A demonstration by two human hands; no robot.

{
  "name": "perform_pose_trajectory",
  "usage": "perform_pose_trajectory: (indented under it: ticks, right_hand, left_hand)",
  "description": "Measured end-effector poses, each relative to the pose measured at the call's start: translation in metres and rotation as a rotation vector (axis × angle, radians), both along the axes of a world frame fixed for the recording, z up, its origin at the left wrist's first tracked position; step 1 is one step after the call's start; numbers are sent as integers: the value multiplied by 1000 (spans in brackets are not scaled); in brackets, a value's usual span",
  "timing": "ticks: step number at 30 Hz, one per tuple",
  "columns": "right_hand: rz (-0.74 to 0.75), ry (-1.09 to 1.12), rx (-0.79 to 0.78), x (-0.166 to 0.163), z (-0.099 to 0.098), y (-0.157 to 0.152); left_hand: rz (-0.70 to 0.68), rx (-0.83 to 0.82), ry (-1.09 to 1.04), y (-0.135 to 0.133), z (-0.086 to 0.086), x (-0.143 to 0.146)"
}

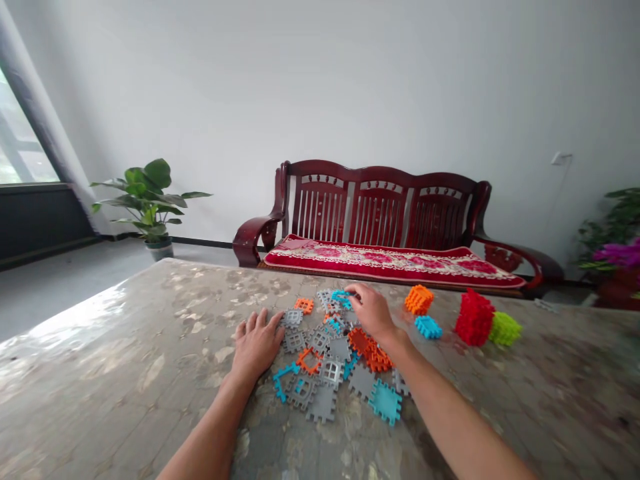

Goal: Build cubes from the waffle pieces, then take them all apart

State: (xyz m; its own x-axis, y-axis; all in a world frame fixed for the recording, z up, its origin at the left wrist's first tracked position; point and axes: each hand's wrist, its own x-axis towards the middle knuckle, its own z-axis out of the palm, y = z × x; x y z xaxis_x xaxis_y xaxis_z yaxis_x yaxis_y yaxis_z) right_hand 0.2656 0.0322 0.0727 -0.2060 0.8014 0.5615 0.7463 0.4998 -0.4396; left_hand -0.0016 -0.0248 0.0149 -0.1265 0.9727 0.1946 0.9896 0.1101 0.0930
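Observation:
A heap of flat toothed plastic tiles [330,363], grey, blue and orange, lies in the middle of the marbled table [125,360]. My left hand [257,343] rests flat on the table at the heap's left edge, fingers stretched out and touching a grey tile [291,318]. My right hand [370,310] reaches over the far side of the heap, its fingers curled down onto a blue tile [343,297]. Whether the tile is lifted off the pile, I cannot tell.
To the right stand built cubes: an orange cube [419,299], a small blue block [428,327], a large red cube [474,317] and a green cube [505,329]. Beyond the table are a red wooden sofa [380,220] and a potted plant [150,200].

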Motion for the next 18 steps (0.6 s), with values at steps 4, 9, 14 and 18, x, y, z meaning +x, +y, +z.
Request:
perform_pose_trajectory:
  ticks: [4,9,14,18]
  right_hand:
    - [-115,186,52,70,-28,-17]
    - [-119,357,15,109,-68,-34]
    - [-69,556,-211,110,-87,-38]
    - [-86,472,-295,110,-81,-40]
  left_hand:
    - [-51,-29,-3,4,0,0]
    - [-164,-46,-21,9,1,0]
    - [-182,-29,-37,12,-4,-5]
    - [-176,17,-51,15,-9,-8]
